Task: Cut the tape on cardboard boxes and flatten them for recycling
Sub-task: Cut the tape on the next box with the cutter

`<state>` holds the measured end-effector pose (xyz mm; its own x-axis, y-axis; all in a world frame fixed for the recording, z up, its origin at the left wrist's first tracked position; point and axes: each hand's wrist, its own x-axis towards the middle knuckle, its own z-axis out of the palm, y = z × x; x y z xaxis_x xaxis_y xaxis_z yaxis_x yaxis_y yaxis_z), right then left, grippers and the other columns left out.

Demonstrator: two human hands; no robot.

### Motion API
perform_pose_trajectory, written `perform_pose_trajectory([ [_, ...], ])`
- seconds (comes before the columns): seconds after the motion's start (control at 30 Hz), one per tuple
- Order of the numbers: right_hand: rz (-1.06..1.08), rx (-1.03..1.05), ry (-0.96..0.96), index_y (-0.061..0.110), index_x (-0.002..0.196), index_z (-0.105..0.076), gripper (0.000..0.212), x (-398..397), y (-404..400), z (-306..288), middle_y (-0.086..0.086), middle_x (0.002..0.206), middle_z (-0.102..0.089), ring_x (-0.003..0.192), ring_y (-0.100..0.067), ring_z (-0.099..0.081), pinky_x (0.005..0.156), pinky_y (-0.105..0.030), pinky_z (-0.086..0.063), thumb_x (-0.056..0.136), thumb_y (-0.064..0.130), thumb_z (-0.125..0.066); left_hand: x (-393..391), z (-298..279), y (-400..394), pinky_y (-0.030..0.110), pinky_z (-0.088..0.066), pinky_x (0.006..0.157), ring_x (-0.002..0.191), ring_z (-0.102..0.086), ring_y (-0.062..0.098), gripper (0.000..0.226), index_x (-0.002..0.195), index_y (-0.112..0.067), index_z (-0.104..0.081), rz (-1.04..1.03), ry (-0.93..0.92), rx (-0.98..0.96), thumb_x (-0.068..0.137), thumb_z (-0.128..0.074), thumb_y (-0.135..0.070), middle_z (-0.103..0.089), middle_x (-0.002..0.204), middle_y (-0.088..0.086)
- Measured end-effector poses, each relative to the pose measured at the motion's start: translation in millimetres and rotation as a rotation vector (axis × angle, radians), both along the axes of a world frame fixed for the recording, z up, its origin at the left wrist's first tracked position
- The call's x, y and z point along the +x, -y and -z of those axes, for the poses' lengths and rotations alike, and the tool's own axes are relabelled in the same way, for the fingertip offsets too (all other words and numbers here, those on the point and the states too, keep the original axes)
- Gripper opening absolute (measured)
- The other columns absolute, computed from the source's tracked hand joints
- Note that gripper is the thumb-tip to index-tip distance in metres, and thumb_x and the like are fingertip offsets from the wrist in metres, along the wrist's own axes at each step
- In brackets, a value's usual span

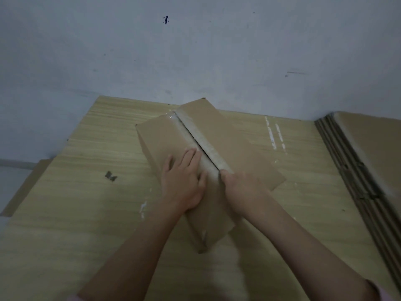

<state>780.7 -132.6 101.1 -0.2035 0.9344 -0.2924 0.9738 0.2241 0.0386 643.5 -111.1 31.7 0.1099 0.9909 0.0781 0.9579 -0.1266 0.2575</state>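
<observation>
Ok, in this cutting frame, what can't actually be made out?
Head view only:
- Cutting tool: the right hand curls over the taped seam of the brown cardboard box; its fingers hide any blade.
- Box interior: the slit is too dark and narrow.
- Stack of flattened brown cardboard: cut off by the right edge, count unclear.
- Left hand lies flat, covering the flap beneath.

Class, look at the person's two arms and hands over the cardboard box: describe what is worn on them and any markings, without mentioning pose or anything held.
Both forearms are bare. The left hand and the right hand wear no gloves, and no rings, watch or markings are visible. A pale pink sleeve edge shows near the right elbow, and a sliver of similar pink fabric shows at the bottom edge by the left arm.
</observation>
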Motion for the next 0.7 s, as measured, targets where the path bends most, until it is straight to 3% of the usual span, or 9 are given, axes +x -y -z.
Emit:
perform_pose_trajectory([
  [0.17,-0.017,0.016,-0.009,0.021,0.143,-0.025,0.047,16,29,-8,-0.010,0.119,-0.058,0.110,-0.031,-0.057,0.084,-0.037,-0.045,0.098,0.010,-0.027,0,2,-8,0.039,-0.006,0.113,0.142,-0.013,0.004,0.059,0.148,-0.026,-0.024,-0.035,-0.009,-0.005,0.093,-0.017,-0.046,-0.020,0.156,-0.011],
  [0.33,0.027,0.017,-0.031,0.023,0.141,-0.030,0.048,35,41,-18,-0.010,0.118,-0.056,0.109,-0.032,-0.057,0.082,-0.037,-0.046,0.095,0.009,-0.028,0,1,-30,0.040,-0.005,0.114,0.143,-0.012,0.005,0.052,0.148,-0.024,-0.024,-0.021,0.011,-0.033,0.099,-0.029,-0.040,-0.019,0.156,-0.009],
  [0.43,0.045,0.032,-0.039,0.024,0.146,-0.023,0.053,36,35,-16,-0.011,0.120,-0.054,0.109,-0.032,-0.056,0.082,-0.038,-0.046,0.095,0.008,-0.029,0,-2,-40,0.042,-0.006,0.113,0.142,-0.014,0.006,0.050,0.147,-0.023,-0.026,0.003,-0.010,0.011,0.100,-0.027,-0.039,-0.022,0.155,-0.009],
  [0.5,0.075,0.022,-0.070,0.027,0.148,-0.018,0.057,35,30,-12,-0.013,0.121,-0.053,0.110,-0.034,-0.055,0.083,-0.039,-0.045,0.096,0.008,-0.029,1,-5,-42,0.043,-0.015,0.110,0.138,-0.027,0.009,0.048,0.142,-0.021,-0.040,0.119,0.034,0.087,0.099,-0.027,-0.038,-0.036,0.149,-0.006],
  [0.6,0.136,0.001,-0.144,0.032,0.148,-0.015,0.057,32,21,-6,-0.016,0.122,-0.053,0.111,-0.036,-0.054,0.084,-0.040,-0.044,0.097,0.012,-0.029,-1,-5,-39,0.039,-0.040,0.096,0.114,-0.058,0.021,0.049,0.117,-0.015,-0.065,0.357,0.146,0.218,0.089,-0.036,-0.041,-0.063,0.122,0.003],
  [0.7,0.123,0.019,-0.157,0.029,0.149,-0.014,0.058,25,8,0,-0.016,0.123,-0.055,0.112,-0.035,-0.055,0.085,-0.039,-0.044,0.097,0.010,-0.029,-2,-4,-40,0.038,-0.049,0.090,0.100,-0.064,0.021,0.047,0.105,-0.014,-0.072,0.337,0.216,0.201,0.083,-0.044,-0.044,-0.069,0.109,0.001],
])
